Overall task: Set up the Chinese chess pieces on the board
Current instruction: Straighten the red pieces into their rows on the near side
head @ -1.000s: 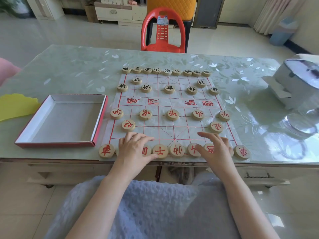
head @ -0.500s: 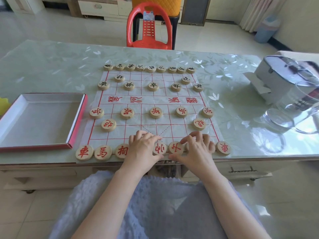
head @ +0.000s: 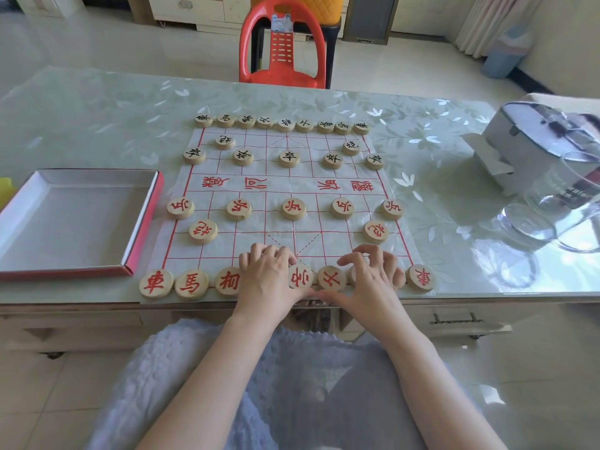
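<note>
Looks nearly done: black pieces [head: 289,158] ranked on the board [head: 292,185] beyond both grips, red soldiers [head: 293,208] and cannons [head: 203,231] just ahead, red back row [head: 300,277] under the left grip [head: 269,277] and right grip [head: 373,277], fingers [head: 279,254] curled over hidden pieces, hold unclear, seemingly only straightening left.

Red-lined white board [head: 337,245], leaf-patterned table [head: 97,125]

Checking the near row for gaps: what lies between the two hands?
Head view: the centre red piece next to the left hand, and a second red piece next to the right hand.
</note>
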{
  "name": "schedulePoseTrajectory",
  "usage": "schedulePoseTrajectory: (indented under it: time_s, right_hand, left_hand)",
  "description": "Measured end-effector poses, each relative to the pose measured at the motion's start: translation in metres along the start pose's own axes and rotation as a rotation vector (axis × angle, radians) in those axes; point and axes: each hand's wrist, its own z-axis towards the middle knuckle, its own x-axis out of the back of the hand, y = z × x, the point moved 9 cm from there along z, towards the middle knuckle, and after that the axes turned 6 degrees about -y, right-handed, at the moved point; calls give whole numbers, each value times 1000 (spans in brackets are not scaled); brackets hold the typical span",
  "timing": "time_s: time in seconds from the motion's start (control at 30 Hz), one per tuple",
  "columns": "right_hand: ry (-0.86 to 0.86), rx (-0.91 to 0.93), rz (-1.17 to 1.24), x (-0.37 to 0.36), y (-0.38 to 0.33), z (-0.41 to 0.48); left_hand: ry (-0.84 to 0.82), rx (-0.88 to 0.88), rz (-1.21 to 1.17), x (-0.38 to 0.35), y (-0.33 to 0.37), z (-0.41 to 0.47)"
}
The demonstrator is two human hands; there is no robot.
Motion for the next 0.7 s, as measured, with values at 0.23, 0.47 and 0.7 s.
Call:
schedulePoseTrajectory:
  time_s: [0.23, 0.47, 0.7]
  right_hand:
    - [-92, -8, 104, -6, -1, -3]
    - [-64, -20, 59, -5, 0, 0]
    - [-57, -29, 40, -9, 0, 2]
  left_hand:
    - [-103, -158, -142, -7, 13, -5]
    - [12, -35, -16, 3, -2, -1]
    - [33, -21, -82, 2, 0, -2]
